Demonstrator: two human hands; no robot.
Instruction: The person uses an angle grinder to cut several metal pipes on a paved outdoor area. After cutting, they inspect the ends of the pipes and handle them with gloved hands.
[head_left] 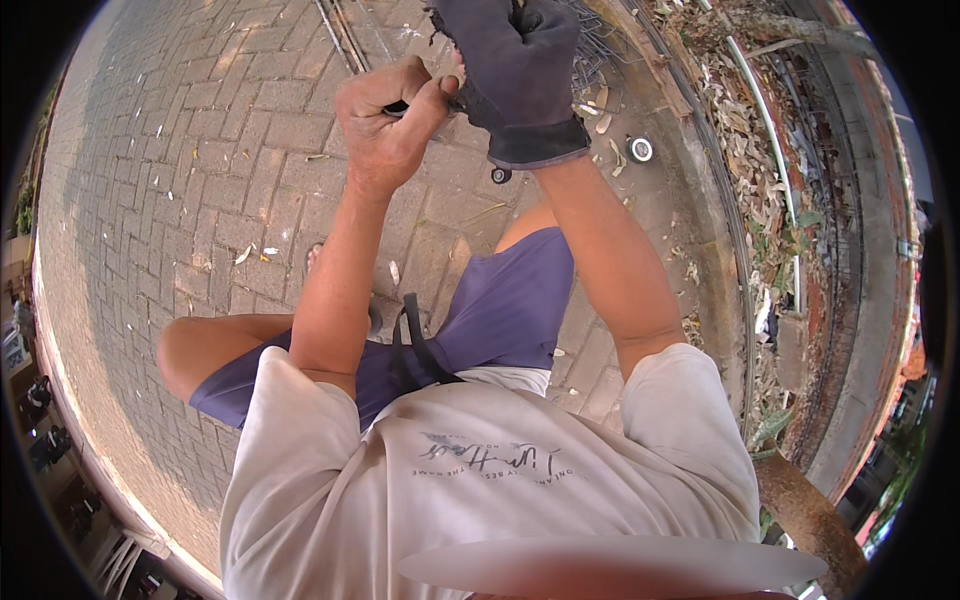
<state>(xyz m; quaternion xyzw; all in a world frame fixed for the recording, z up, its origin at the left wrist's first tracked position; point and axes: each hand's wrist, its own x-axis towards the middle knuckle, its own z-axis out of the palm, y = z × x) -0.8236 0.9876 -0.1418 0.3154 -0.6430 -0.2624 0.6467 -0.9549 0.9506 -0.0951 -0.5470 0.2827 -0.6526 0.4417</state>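
Note:
My left hand (388, 122) is bare and closed, its fingers curled and its thumb pressed against them. A small dark piece shows inside its curl, too little of it to name. Right beside it, my right hand wears a dark work glove (525, 90) with frayed, torn edges. The gloved fingers are curled closed at the top edge of the view, and what they hold, if anything, is hidden. The thumb side of my left hand meets the ragged side of the glove, or comes very close to it. Both hands are held above the brick paving (255, 170).
Thin metal rods (343, 35) lie on the paving beyond my left hand. A tangle of grey wire (597, 50) lies past the glove. A small round white-faced object (639, 150) stands near the kerb. Dry leaves and a long white pipe (765, 125) lie along the right.

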